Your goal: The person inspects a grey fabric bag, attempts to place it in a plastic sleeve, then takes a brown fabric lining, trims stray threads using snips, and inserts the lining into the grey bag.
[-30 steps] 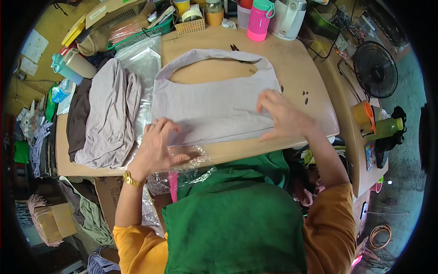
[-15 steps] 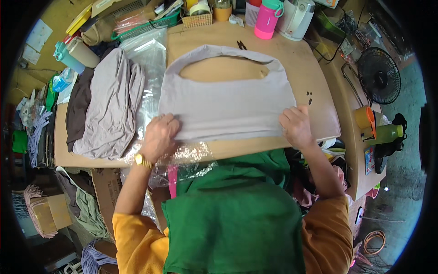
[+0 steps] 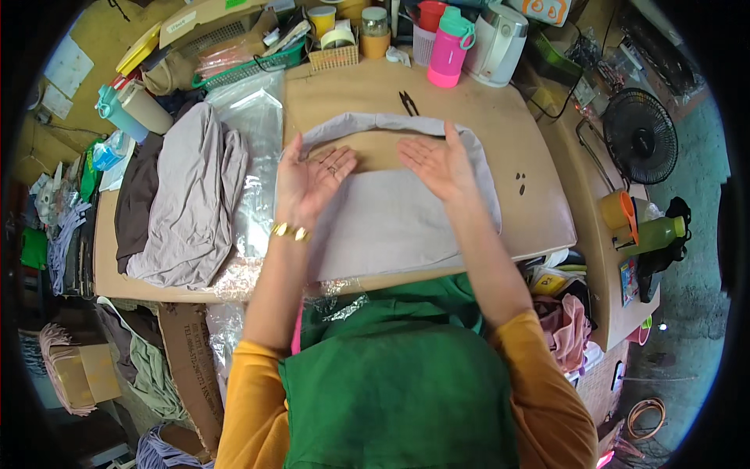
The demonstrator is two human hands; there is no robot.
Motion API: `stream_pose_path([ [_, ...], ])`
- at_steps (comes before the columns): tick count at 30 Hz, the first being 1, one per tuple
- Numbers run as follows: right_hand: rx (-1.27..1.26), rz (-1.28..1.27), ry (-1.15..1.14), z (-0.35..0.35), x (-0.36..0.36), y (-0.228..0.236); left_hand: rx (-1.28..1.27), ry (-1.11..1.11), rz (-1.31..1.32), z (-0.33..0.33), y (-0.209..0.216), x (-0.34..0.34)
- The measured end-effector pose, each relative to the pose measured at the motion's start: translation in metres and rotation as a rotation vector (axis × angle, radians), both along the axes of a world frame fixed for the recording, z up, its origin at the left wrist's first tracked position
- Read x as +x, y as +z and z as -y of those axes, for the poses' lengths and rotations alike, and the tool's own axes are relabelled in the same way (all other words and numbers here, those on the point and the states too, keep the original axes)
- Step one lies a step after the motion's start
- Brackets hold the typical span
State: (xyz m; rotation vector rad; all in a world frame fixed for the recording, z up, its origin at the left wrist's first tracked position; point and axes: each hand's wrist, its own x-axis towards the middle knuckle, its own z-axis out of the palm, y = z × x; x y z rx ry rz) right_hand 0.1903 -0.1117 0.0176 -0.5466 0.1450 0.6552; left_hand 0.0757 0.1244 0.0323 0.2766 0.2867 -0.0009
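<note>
Your left hand (image 3: 312,176) and right hand (image 3: 437,160): moved up from the near hem, now open flat, gripping nothing | grey garment (image 3: 391,215): spread on the table (image 3: 500,109), hands by its neckline | probably smoothing before a fold

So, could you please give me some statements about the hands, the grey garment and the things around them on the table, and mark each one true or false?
1. Both hands, left hand and right hand, are over the light grey garment with palms turned up. True.
2. The grey garment hangs from a hook. False: it lies flat on the wooden table.
3. A pink bottle with a teal lid stands at the far edge of the table. True.
4. The left wrist is bare. False: it wears a gold bracelet.
5. A pile of grey and dark cloth lies to the left of the garment. True.
</note>
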Motion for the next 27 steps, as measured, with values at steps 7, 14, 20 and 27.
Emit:
stream_pose_path([
  [7, 0.180, -0.327, -0.343, 0.046, -0.008, -0.017, -0.334, 0.431, -0.032, -0.043, -0.040, -0.033],
  [14, -0.003, -0.055, -0.388, 0.043, -0.029, -0.040, 0.029, 0.439, -0.155, -0.052, -0.083, -0.052],
  [20, -0.046, 0.054, -0.381, 0.033, -0.032, -0.056, -0.087, 0.185, 0.242, 0.003, -0.074, -0.047],
  [27, -0.391, 0.175, -0.240, 0.019, -0.076, -0.043, 0.333, 0.187, -0.130, 0.058, -0.016, 0.037],
])
